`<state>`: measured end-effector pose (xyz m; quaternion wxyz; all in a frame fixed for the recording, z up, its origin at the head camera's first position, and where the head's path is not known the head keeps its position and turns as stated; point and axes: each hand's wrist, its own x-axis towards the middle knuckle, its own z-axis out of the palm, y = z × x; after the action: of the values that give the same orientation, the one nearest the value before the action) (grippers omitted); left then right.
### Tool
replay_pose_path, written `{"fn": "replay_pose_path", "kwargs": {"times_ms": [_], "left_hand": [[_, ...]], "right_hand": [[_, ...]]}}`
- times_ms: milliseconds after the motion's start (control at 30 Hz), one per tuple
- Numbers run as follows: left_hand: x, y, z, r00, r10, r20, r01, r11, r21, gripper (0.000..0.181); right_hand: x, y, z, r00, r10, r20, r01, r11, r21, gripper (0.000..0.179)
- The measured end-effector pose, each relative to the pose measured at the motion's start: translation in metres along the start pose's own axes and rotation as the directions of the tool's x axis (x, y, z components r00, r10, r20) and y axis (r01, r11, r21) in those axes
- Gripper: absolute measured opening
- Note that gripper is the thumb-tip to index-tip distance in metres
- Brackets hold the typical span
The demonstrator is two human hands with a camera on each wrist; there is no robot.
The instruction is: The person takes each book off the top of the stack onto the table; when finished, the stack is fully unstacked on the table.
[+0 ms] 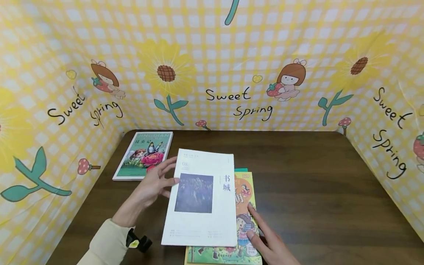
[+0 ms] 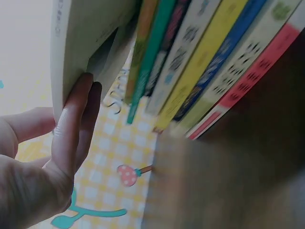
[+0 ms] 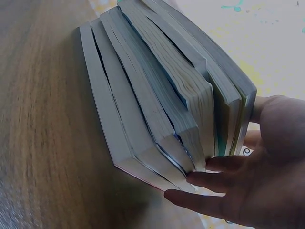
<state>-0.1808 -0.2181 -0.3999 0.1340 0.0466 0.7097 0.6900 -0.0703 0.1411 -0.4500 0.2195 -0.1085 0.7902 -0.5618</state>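
A white book (image 1: 198, 226) with a dark purple picture on its cover is lifted over a stack of books, overlapping the yellow and green picture book (image 1: 245, 224) on top. My left hand (image 1: 149, 186) pinches the white book by its left edge, thumb on the cover and fingers beneath. In the left wrist view, the coloured spines of the stack (image 2: 205, 62) stand beside that hand (image 2: 62, 143). Along the stack's right side lies my right hand (image 1: 273, 241), thumb at the top cover. The right wrist view has its extended fingers (image 3: 205, 202) touching the page edges.
A green book (image 1: 142, 158) with a butterfly and a pink flower on its cover lies at the back left of the dark wooden table (image 1: 298, 176). A yellow checked cloth (image 1: 218, 48) walls in the back and both sides.
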Motion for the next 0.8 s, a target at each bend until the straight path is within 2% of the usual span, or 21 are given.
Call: {"fn": "replay_pose_path", "kwargs": {"times_ms": [267, 567, 700, 800], "left_hand": [[0.027, 0.029, -0.028, 0.996, 0.058, -0.073, -0.055, 0.997, 0.051, 0.073], [0.072, 0.060, -0.061, 0.986, 0.046, -0.162, -0.033, 0.996, 0.084, 0.074], [0.094, 0.069, -0.077, 0.977, 0.067, -0.202, -0.054, 0.996, 0.072, 0.072], [0.106, 0.071, -0.083, 0.969, 0.082, -0.232, -0.053, 0.990, 0.129, 0.071]], "right_hand": [[-0.001, 0.002, 0.000, 1.000, -0.026, 0.000, 0.026, 1.000, 0.004, 0.060], [0.001, 0.004, -0.004, 0.999, -0.008, 0.035, 0.008, 1.000, 0.016, 0.059], [0.002, 0.004, -0.004, 1.000, -0.003, 0.028, 0.002, 1.000, 0.016, 0.059], [0.001, 0.005, -0.005, 1.000, -0.001, 0.027, 0.001, 1.000, 0.022, 0.059]]}}
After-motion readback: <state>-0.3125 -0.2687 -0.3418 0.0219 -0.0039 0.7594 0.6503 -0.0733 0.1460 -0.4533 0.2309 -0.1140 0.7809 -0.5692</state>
